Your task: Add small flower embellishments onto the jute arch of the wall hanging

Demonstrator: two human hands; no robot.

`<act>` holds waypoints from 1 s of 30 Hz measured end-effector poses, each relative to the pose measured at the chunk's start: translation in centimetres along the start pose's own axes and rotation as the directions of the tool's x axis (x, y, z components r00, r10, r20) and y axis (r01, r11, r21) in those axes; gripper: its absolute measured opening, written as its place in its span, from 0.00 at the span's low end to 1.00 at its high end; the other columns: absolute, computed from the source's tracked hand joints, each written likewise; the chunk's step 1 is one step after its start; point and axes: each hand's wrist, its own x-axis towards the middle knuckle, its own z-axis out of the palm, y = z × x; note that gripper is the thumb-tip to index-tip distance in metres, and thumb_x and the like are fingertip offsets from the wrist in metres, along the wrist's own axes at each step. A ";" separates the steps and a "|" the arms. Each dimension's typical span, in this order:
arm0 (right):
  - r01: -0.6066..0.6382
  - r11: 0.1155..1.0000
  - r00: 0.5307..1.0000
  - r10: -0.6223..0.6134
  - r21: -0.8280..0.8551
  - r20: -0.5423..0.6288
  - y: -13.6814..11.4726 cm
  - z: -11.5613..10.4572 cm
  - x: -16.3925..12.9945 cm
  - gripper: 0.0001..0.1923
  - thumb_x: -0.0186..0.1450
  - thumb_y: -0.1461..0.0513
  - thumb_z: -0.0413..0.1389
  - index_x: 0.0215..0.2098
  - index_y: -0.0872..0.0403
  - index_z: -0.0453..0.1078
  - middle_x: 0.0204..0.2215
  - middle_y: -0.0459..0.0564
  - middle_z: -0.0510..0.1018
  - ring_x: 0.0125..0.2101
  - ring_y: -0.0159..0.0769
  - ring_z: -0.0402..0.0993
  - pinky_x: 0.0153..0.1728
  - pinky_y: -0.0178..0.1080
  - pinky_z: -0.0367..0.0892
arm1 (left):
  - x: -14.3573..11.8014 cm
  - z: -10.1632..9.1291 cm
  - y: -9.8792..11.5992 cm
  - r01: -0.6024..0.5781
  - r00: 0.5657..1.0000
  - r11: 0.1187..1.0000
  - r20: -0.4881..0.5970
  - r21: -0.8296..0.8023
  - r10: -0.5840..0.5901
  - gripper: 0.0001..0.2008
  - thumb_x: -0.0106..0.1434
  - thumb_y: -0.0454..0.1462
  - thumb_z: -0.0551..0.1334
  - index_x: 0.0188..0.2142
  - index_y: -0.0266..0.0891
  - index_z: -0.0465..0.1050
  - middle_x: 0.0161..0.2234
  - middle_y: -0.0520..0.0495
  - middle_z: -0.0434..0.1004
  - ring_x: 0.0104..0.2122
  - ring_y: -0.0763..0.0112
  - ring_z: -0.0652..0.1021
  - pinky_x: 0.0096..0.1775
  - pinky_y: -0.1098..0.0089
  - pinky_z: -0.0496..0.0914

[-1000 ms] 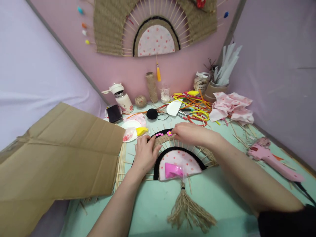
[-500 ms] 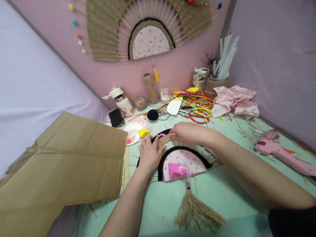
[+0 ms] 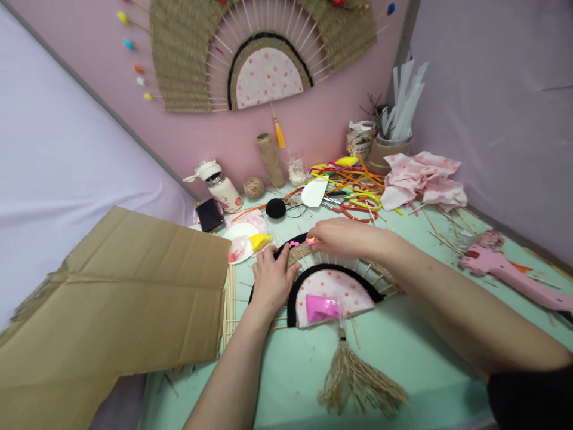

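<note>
A half-round woven fan piece (image 3: pixel 333 286) lies on the green table, with a dotted pink fabric centre, a black rim, wooden sticks and a jute tassel (image 3: pixel 358 382). My left hand (image 3: pixel 271 280) presses flat on its left side. My right hand (image 3: pixel 344 236) pinches a small pink bead (image 3: pixel 308 241) at the top edge, next to a short row of pink beads (image 3: pixel 293 243). A bright pink packet (image 3: pixel 320 307) rests on the fabric centre.
A large cardboard sheet (image 3: pixel 111 298) covers the left. At the back stand a bottle (image 3: pixel 219 185), twine spools (image 3: pixel 268 158), a black ball (image 3: pixel 275 208), coloured pipe cleaners (image 3: pixel 353 185) and pink fabric (image 3: pixel 425 185). A pink glue gun (image 3: pixel 510 275) lies right. A finished fan (image 3: pixel 264 54) hangs on the wall.
The view has shifted slightly down and right. Both hands stay on the fan piece; my right hand keeps working at the pink beads on the top edge.
</note>
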 end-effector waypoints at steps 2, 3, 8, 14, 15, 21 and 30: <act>-0.001 1.000 1.000 0.001 -0.001 -0.009 0.1 -0.2 -0.1 0.13 0.69 0.58 0.51 0.44 0.55 0.75 0.41 0.56 0.80 0.42 0.43 0.77 0.35 0.37 0.62 | -0.2 -0.2 -0.1 -0.005 0.999 0.999 -0.051 -0.051 0.002 0.28 0.68 0.47 0.54 0.65 0.41 0.60 0.56 0.34 0.62 0.56 0.46 0.62 0.54 0.47 0.62; -0.001 1.000 1.000 0.001 -0.001 -0.012 0.1 -0.3 -0.1 0.13 0.69 0.58 0.51 0.44 0.55 0.75 0.41 0.56 0.80 0.42 0.43 0.77 0.35 0.37 0.62 | -0.4 -0.3 -0.1 -0.019 0.996 0.996 -0.089 -0.087 0.011 0.29 0.68 0.47 0.54 0.65 0.39 0.60 0.57 0.33 0.62 0.57 0.47 0.62 0.55 0.47 0.61; -0.024 1.000 1.000 0.024 0.010 -0.015 0.4 -1.6 -0.8 0.14 0.69 0.58 0.51 0.46 0.54 0.75 0.42 0.56 0.80 0.42 0.43 0.76 0.36 0.37 0.63 | -1.7 -1.5 0.1 -0.329 0.943 0.877 -0.076 -0.350 0.323 0.37 0.61 0.54 0.62 0.64 0.41 0.59 0.57 0.36 0.65 0.58 0.52 0.64 0.59 0.51 0.59; -0.030 1.000 0.998 0.031 0.008 -0.052 0.9 -2.0 -1.3 0.13 0.68 0.60 0.51 0.46 0.55 0.74 0.44 0.57 0.81 0.44 0.47 0.76 0.36 0.40 0.63 | -2.4 -2.6 1.0 -0.350 0.820 0.761 0.214 -0.546 0.531 0.49 0.44 0.59 0.71 0.61 0.42 0.63 0.56 0.37 0.65 0.55 0.52 0.67 0.56 0.54 0.63; -0.025 1.000 0.998 0.026 0.009 -0.059 0.9 -1.9 -1.3 0.13 0.68 0.60 0.51 0.46 0.55 0.74 0.44 0.57 0.81 0.44 0.47 0.77 0.36 0.40 0.63 | -2.5 -2.7 1.1 -0.343 0.816 0.760 0.225 -0.552 0.532 0.46 0.45 0.58 0.72 0.60 0.42 0.65 0.55 0.38 0.66 0.54 0.52 0.68 0.56 0.54 0.64; -0.030 0.999 0.996 0.031 0.022 -0.086 1.2 -1.8 -1.4 0.12 0.68 0.57 0.53 0.41 0.54 0.75 0.40 0.56 0.81 0.40 0.46 0.77 0.32 0.39 0.61 | -2.4 -3.0 1.4 -0.332 0.801 0.724 0.225 -0.604 0.555 0.17 0.59 0.44 0.68 0.46 0.41 0.77 0.43 0.43 0.75 0.47 0.60 0.73 0.50 0.60 0.67; 0.278 0.931 0.885 -0.151 0.237 -0.441 -0.2 -3.0 -2.9 0.08 0.68 0.63 0.55 0.41 0.54 0.76 0.38 0.50 0.80 0.39 0.37 0.74 0.40 0.37 0.63 | -1.1 -1.9 -0.1 -0.142 0.989 0.396 -0.145 -0.907 0.023 0.10 0.58 0.36 0.67 0.41 0.41 0.78 0.42 0.46 0.78 0.44 0.65 0.77 0.45 0.67 0.71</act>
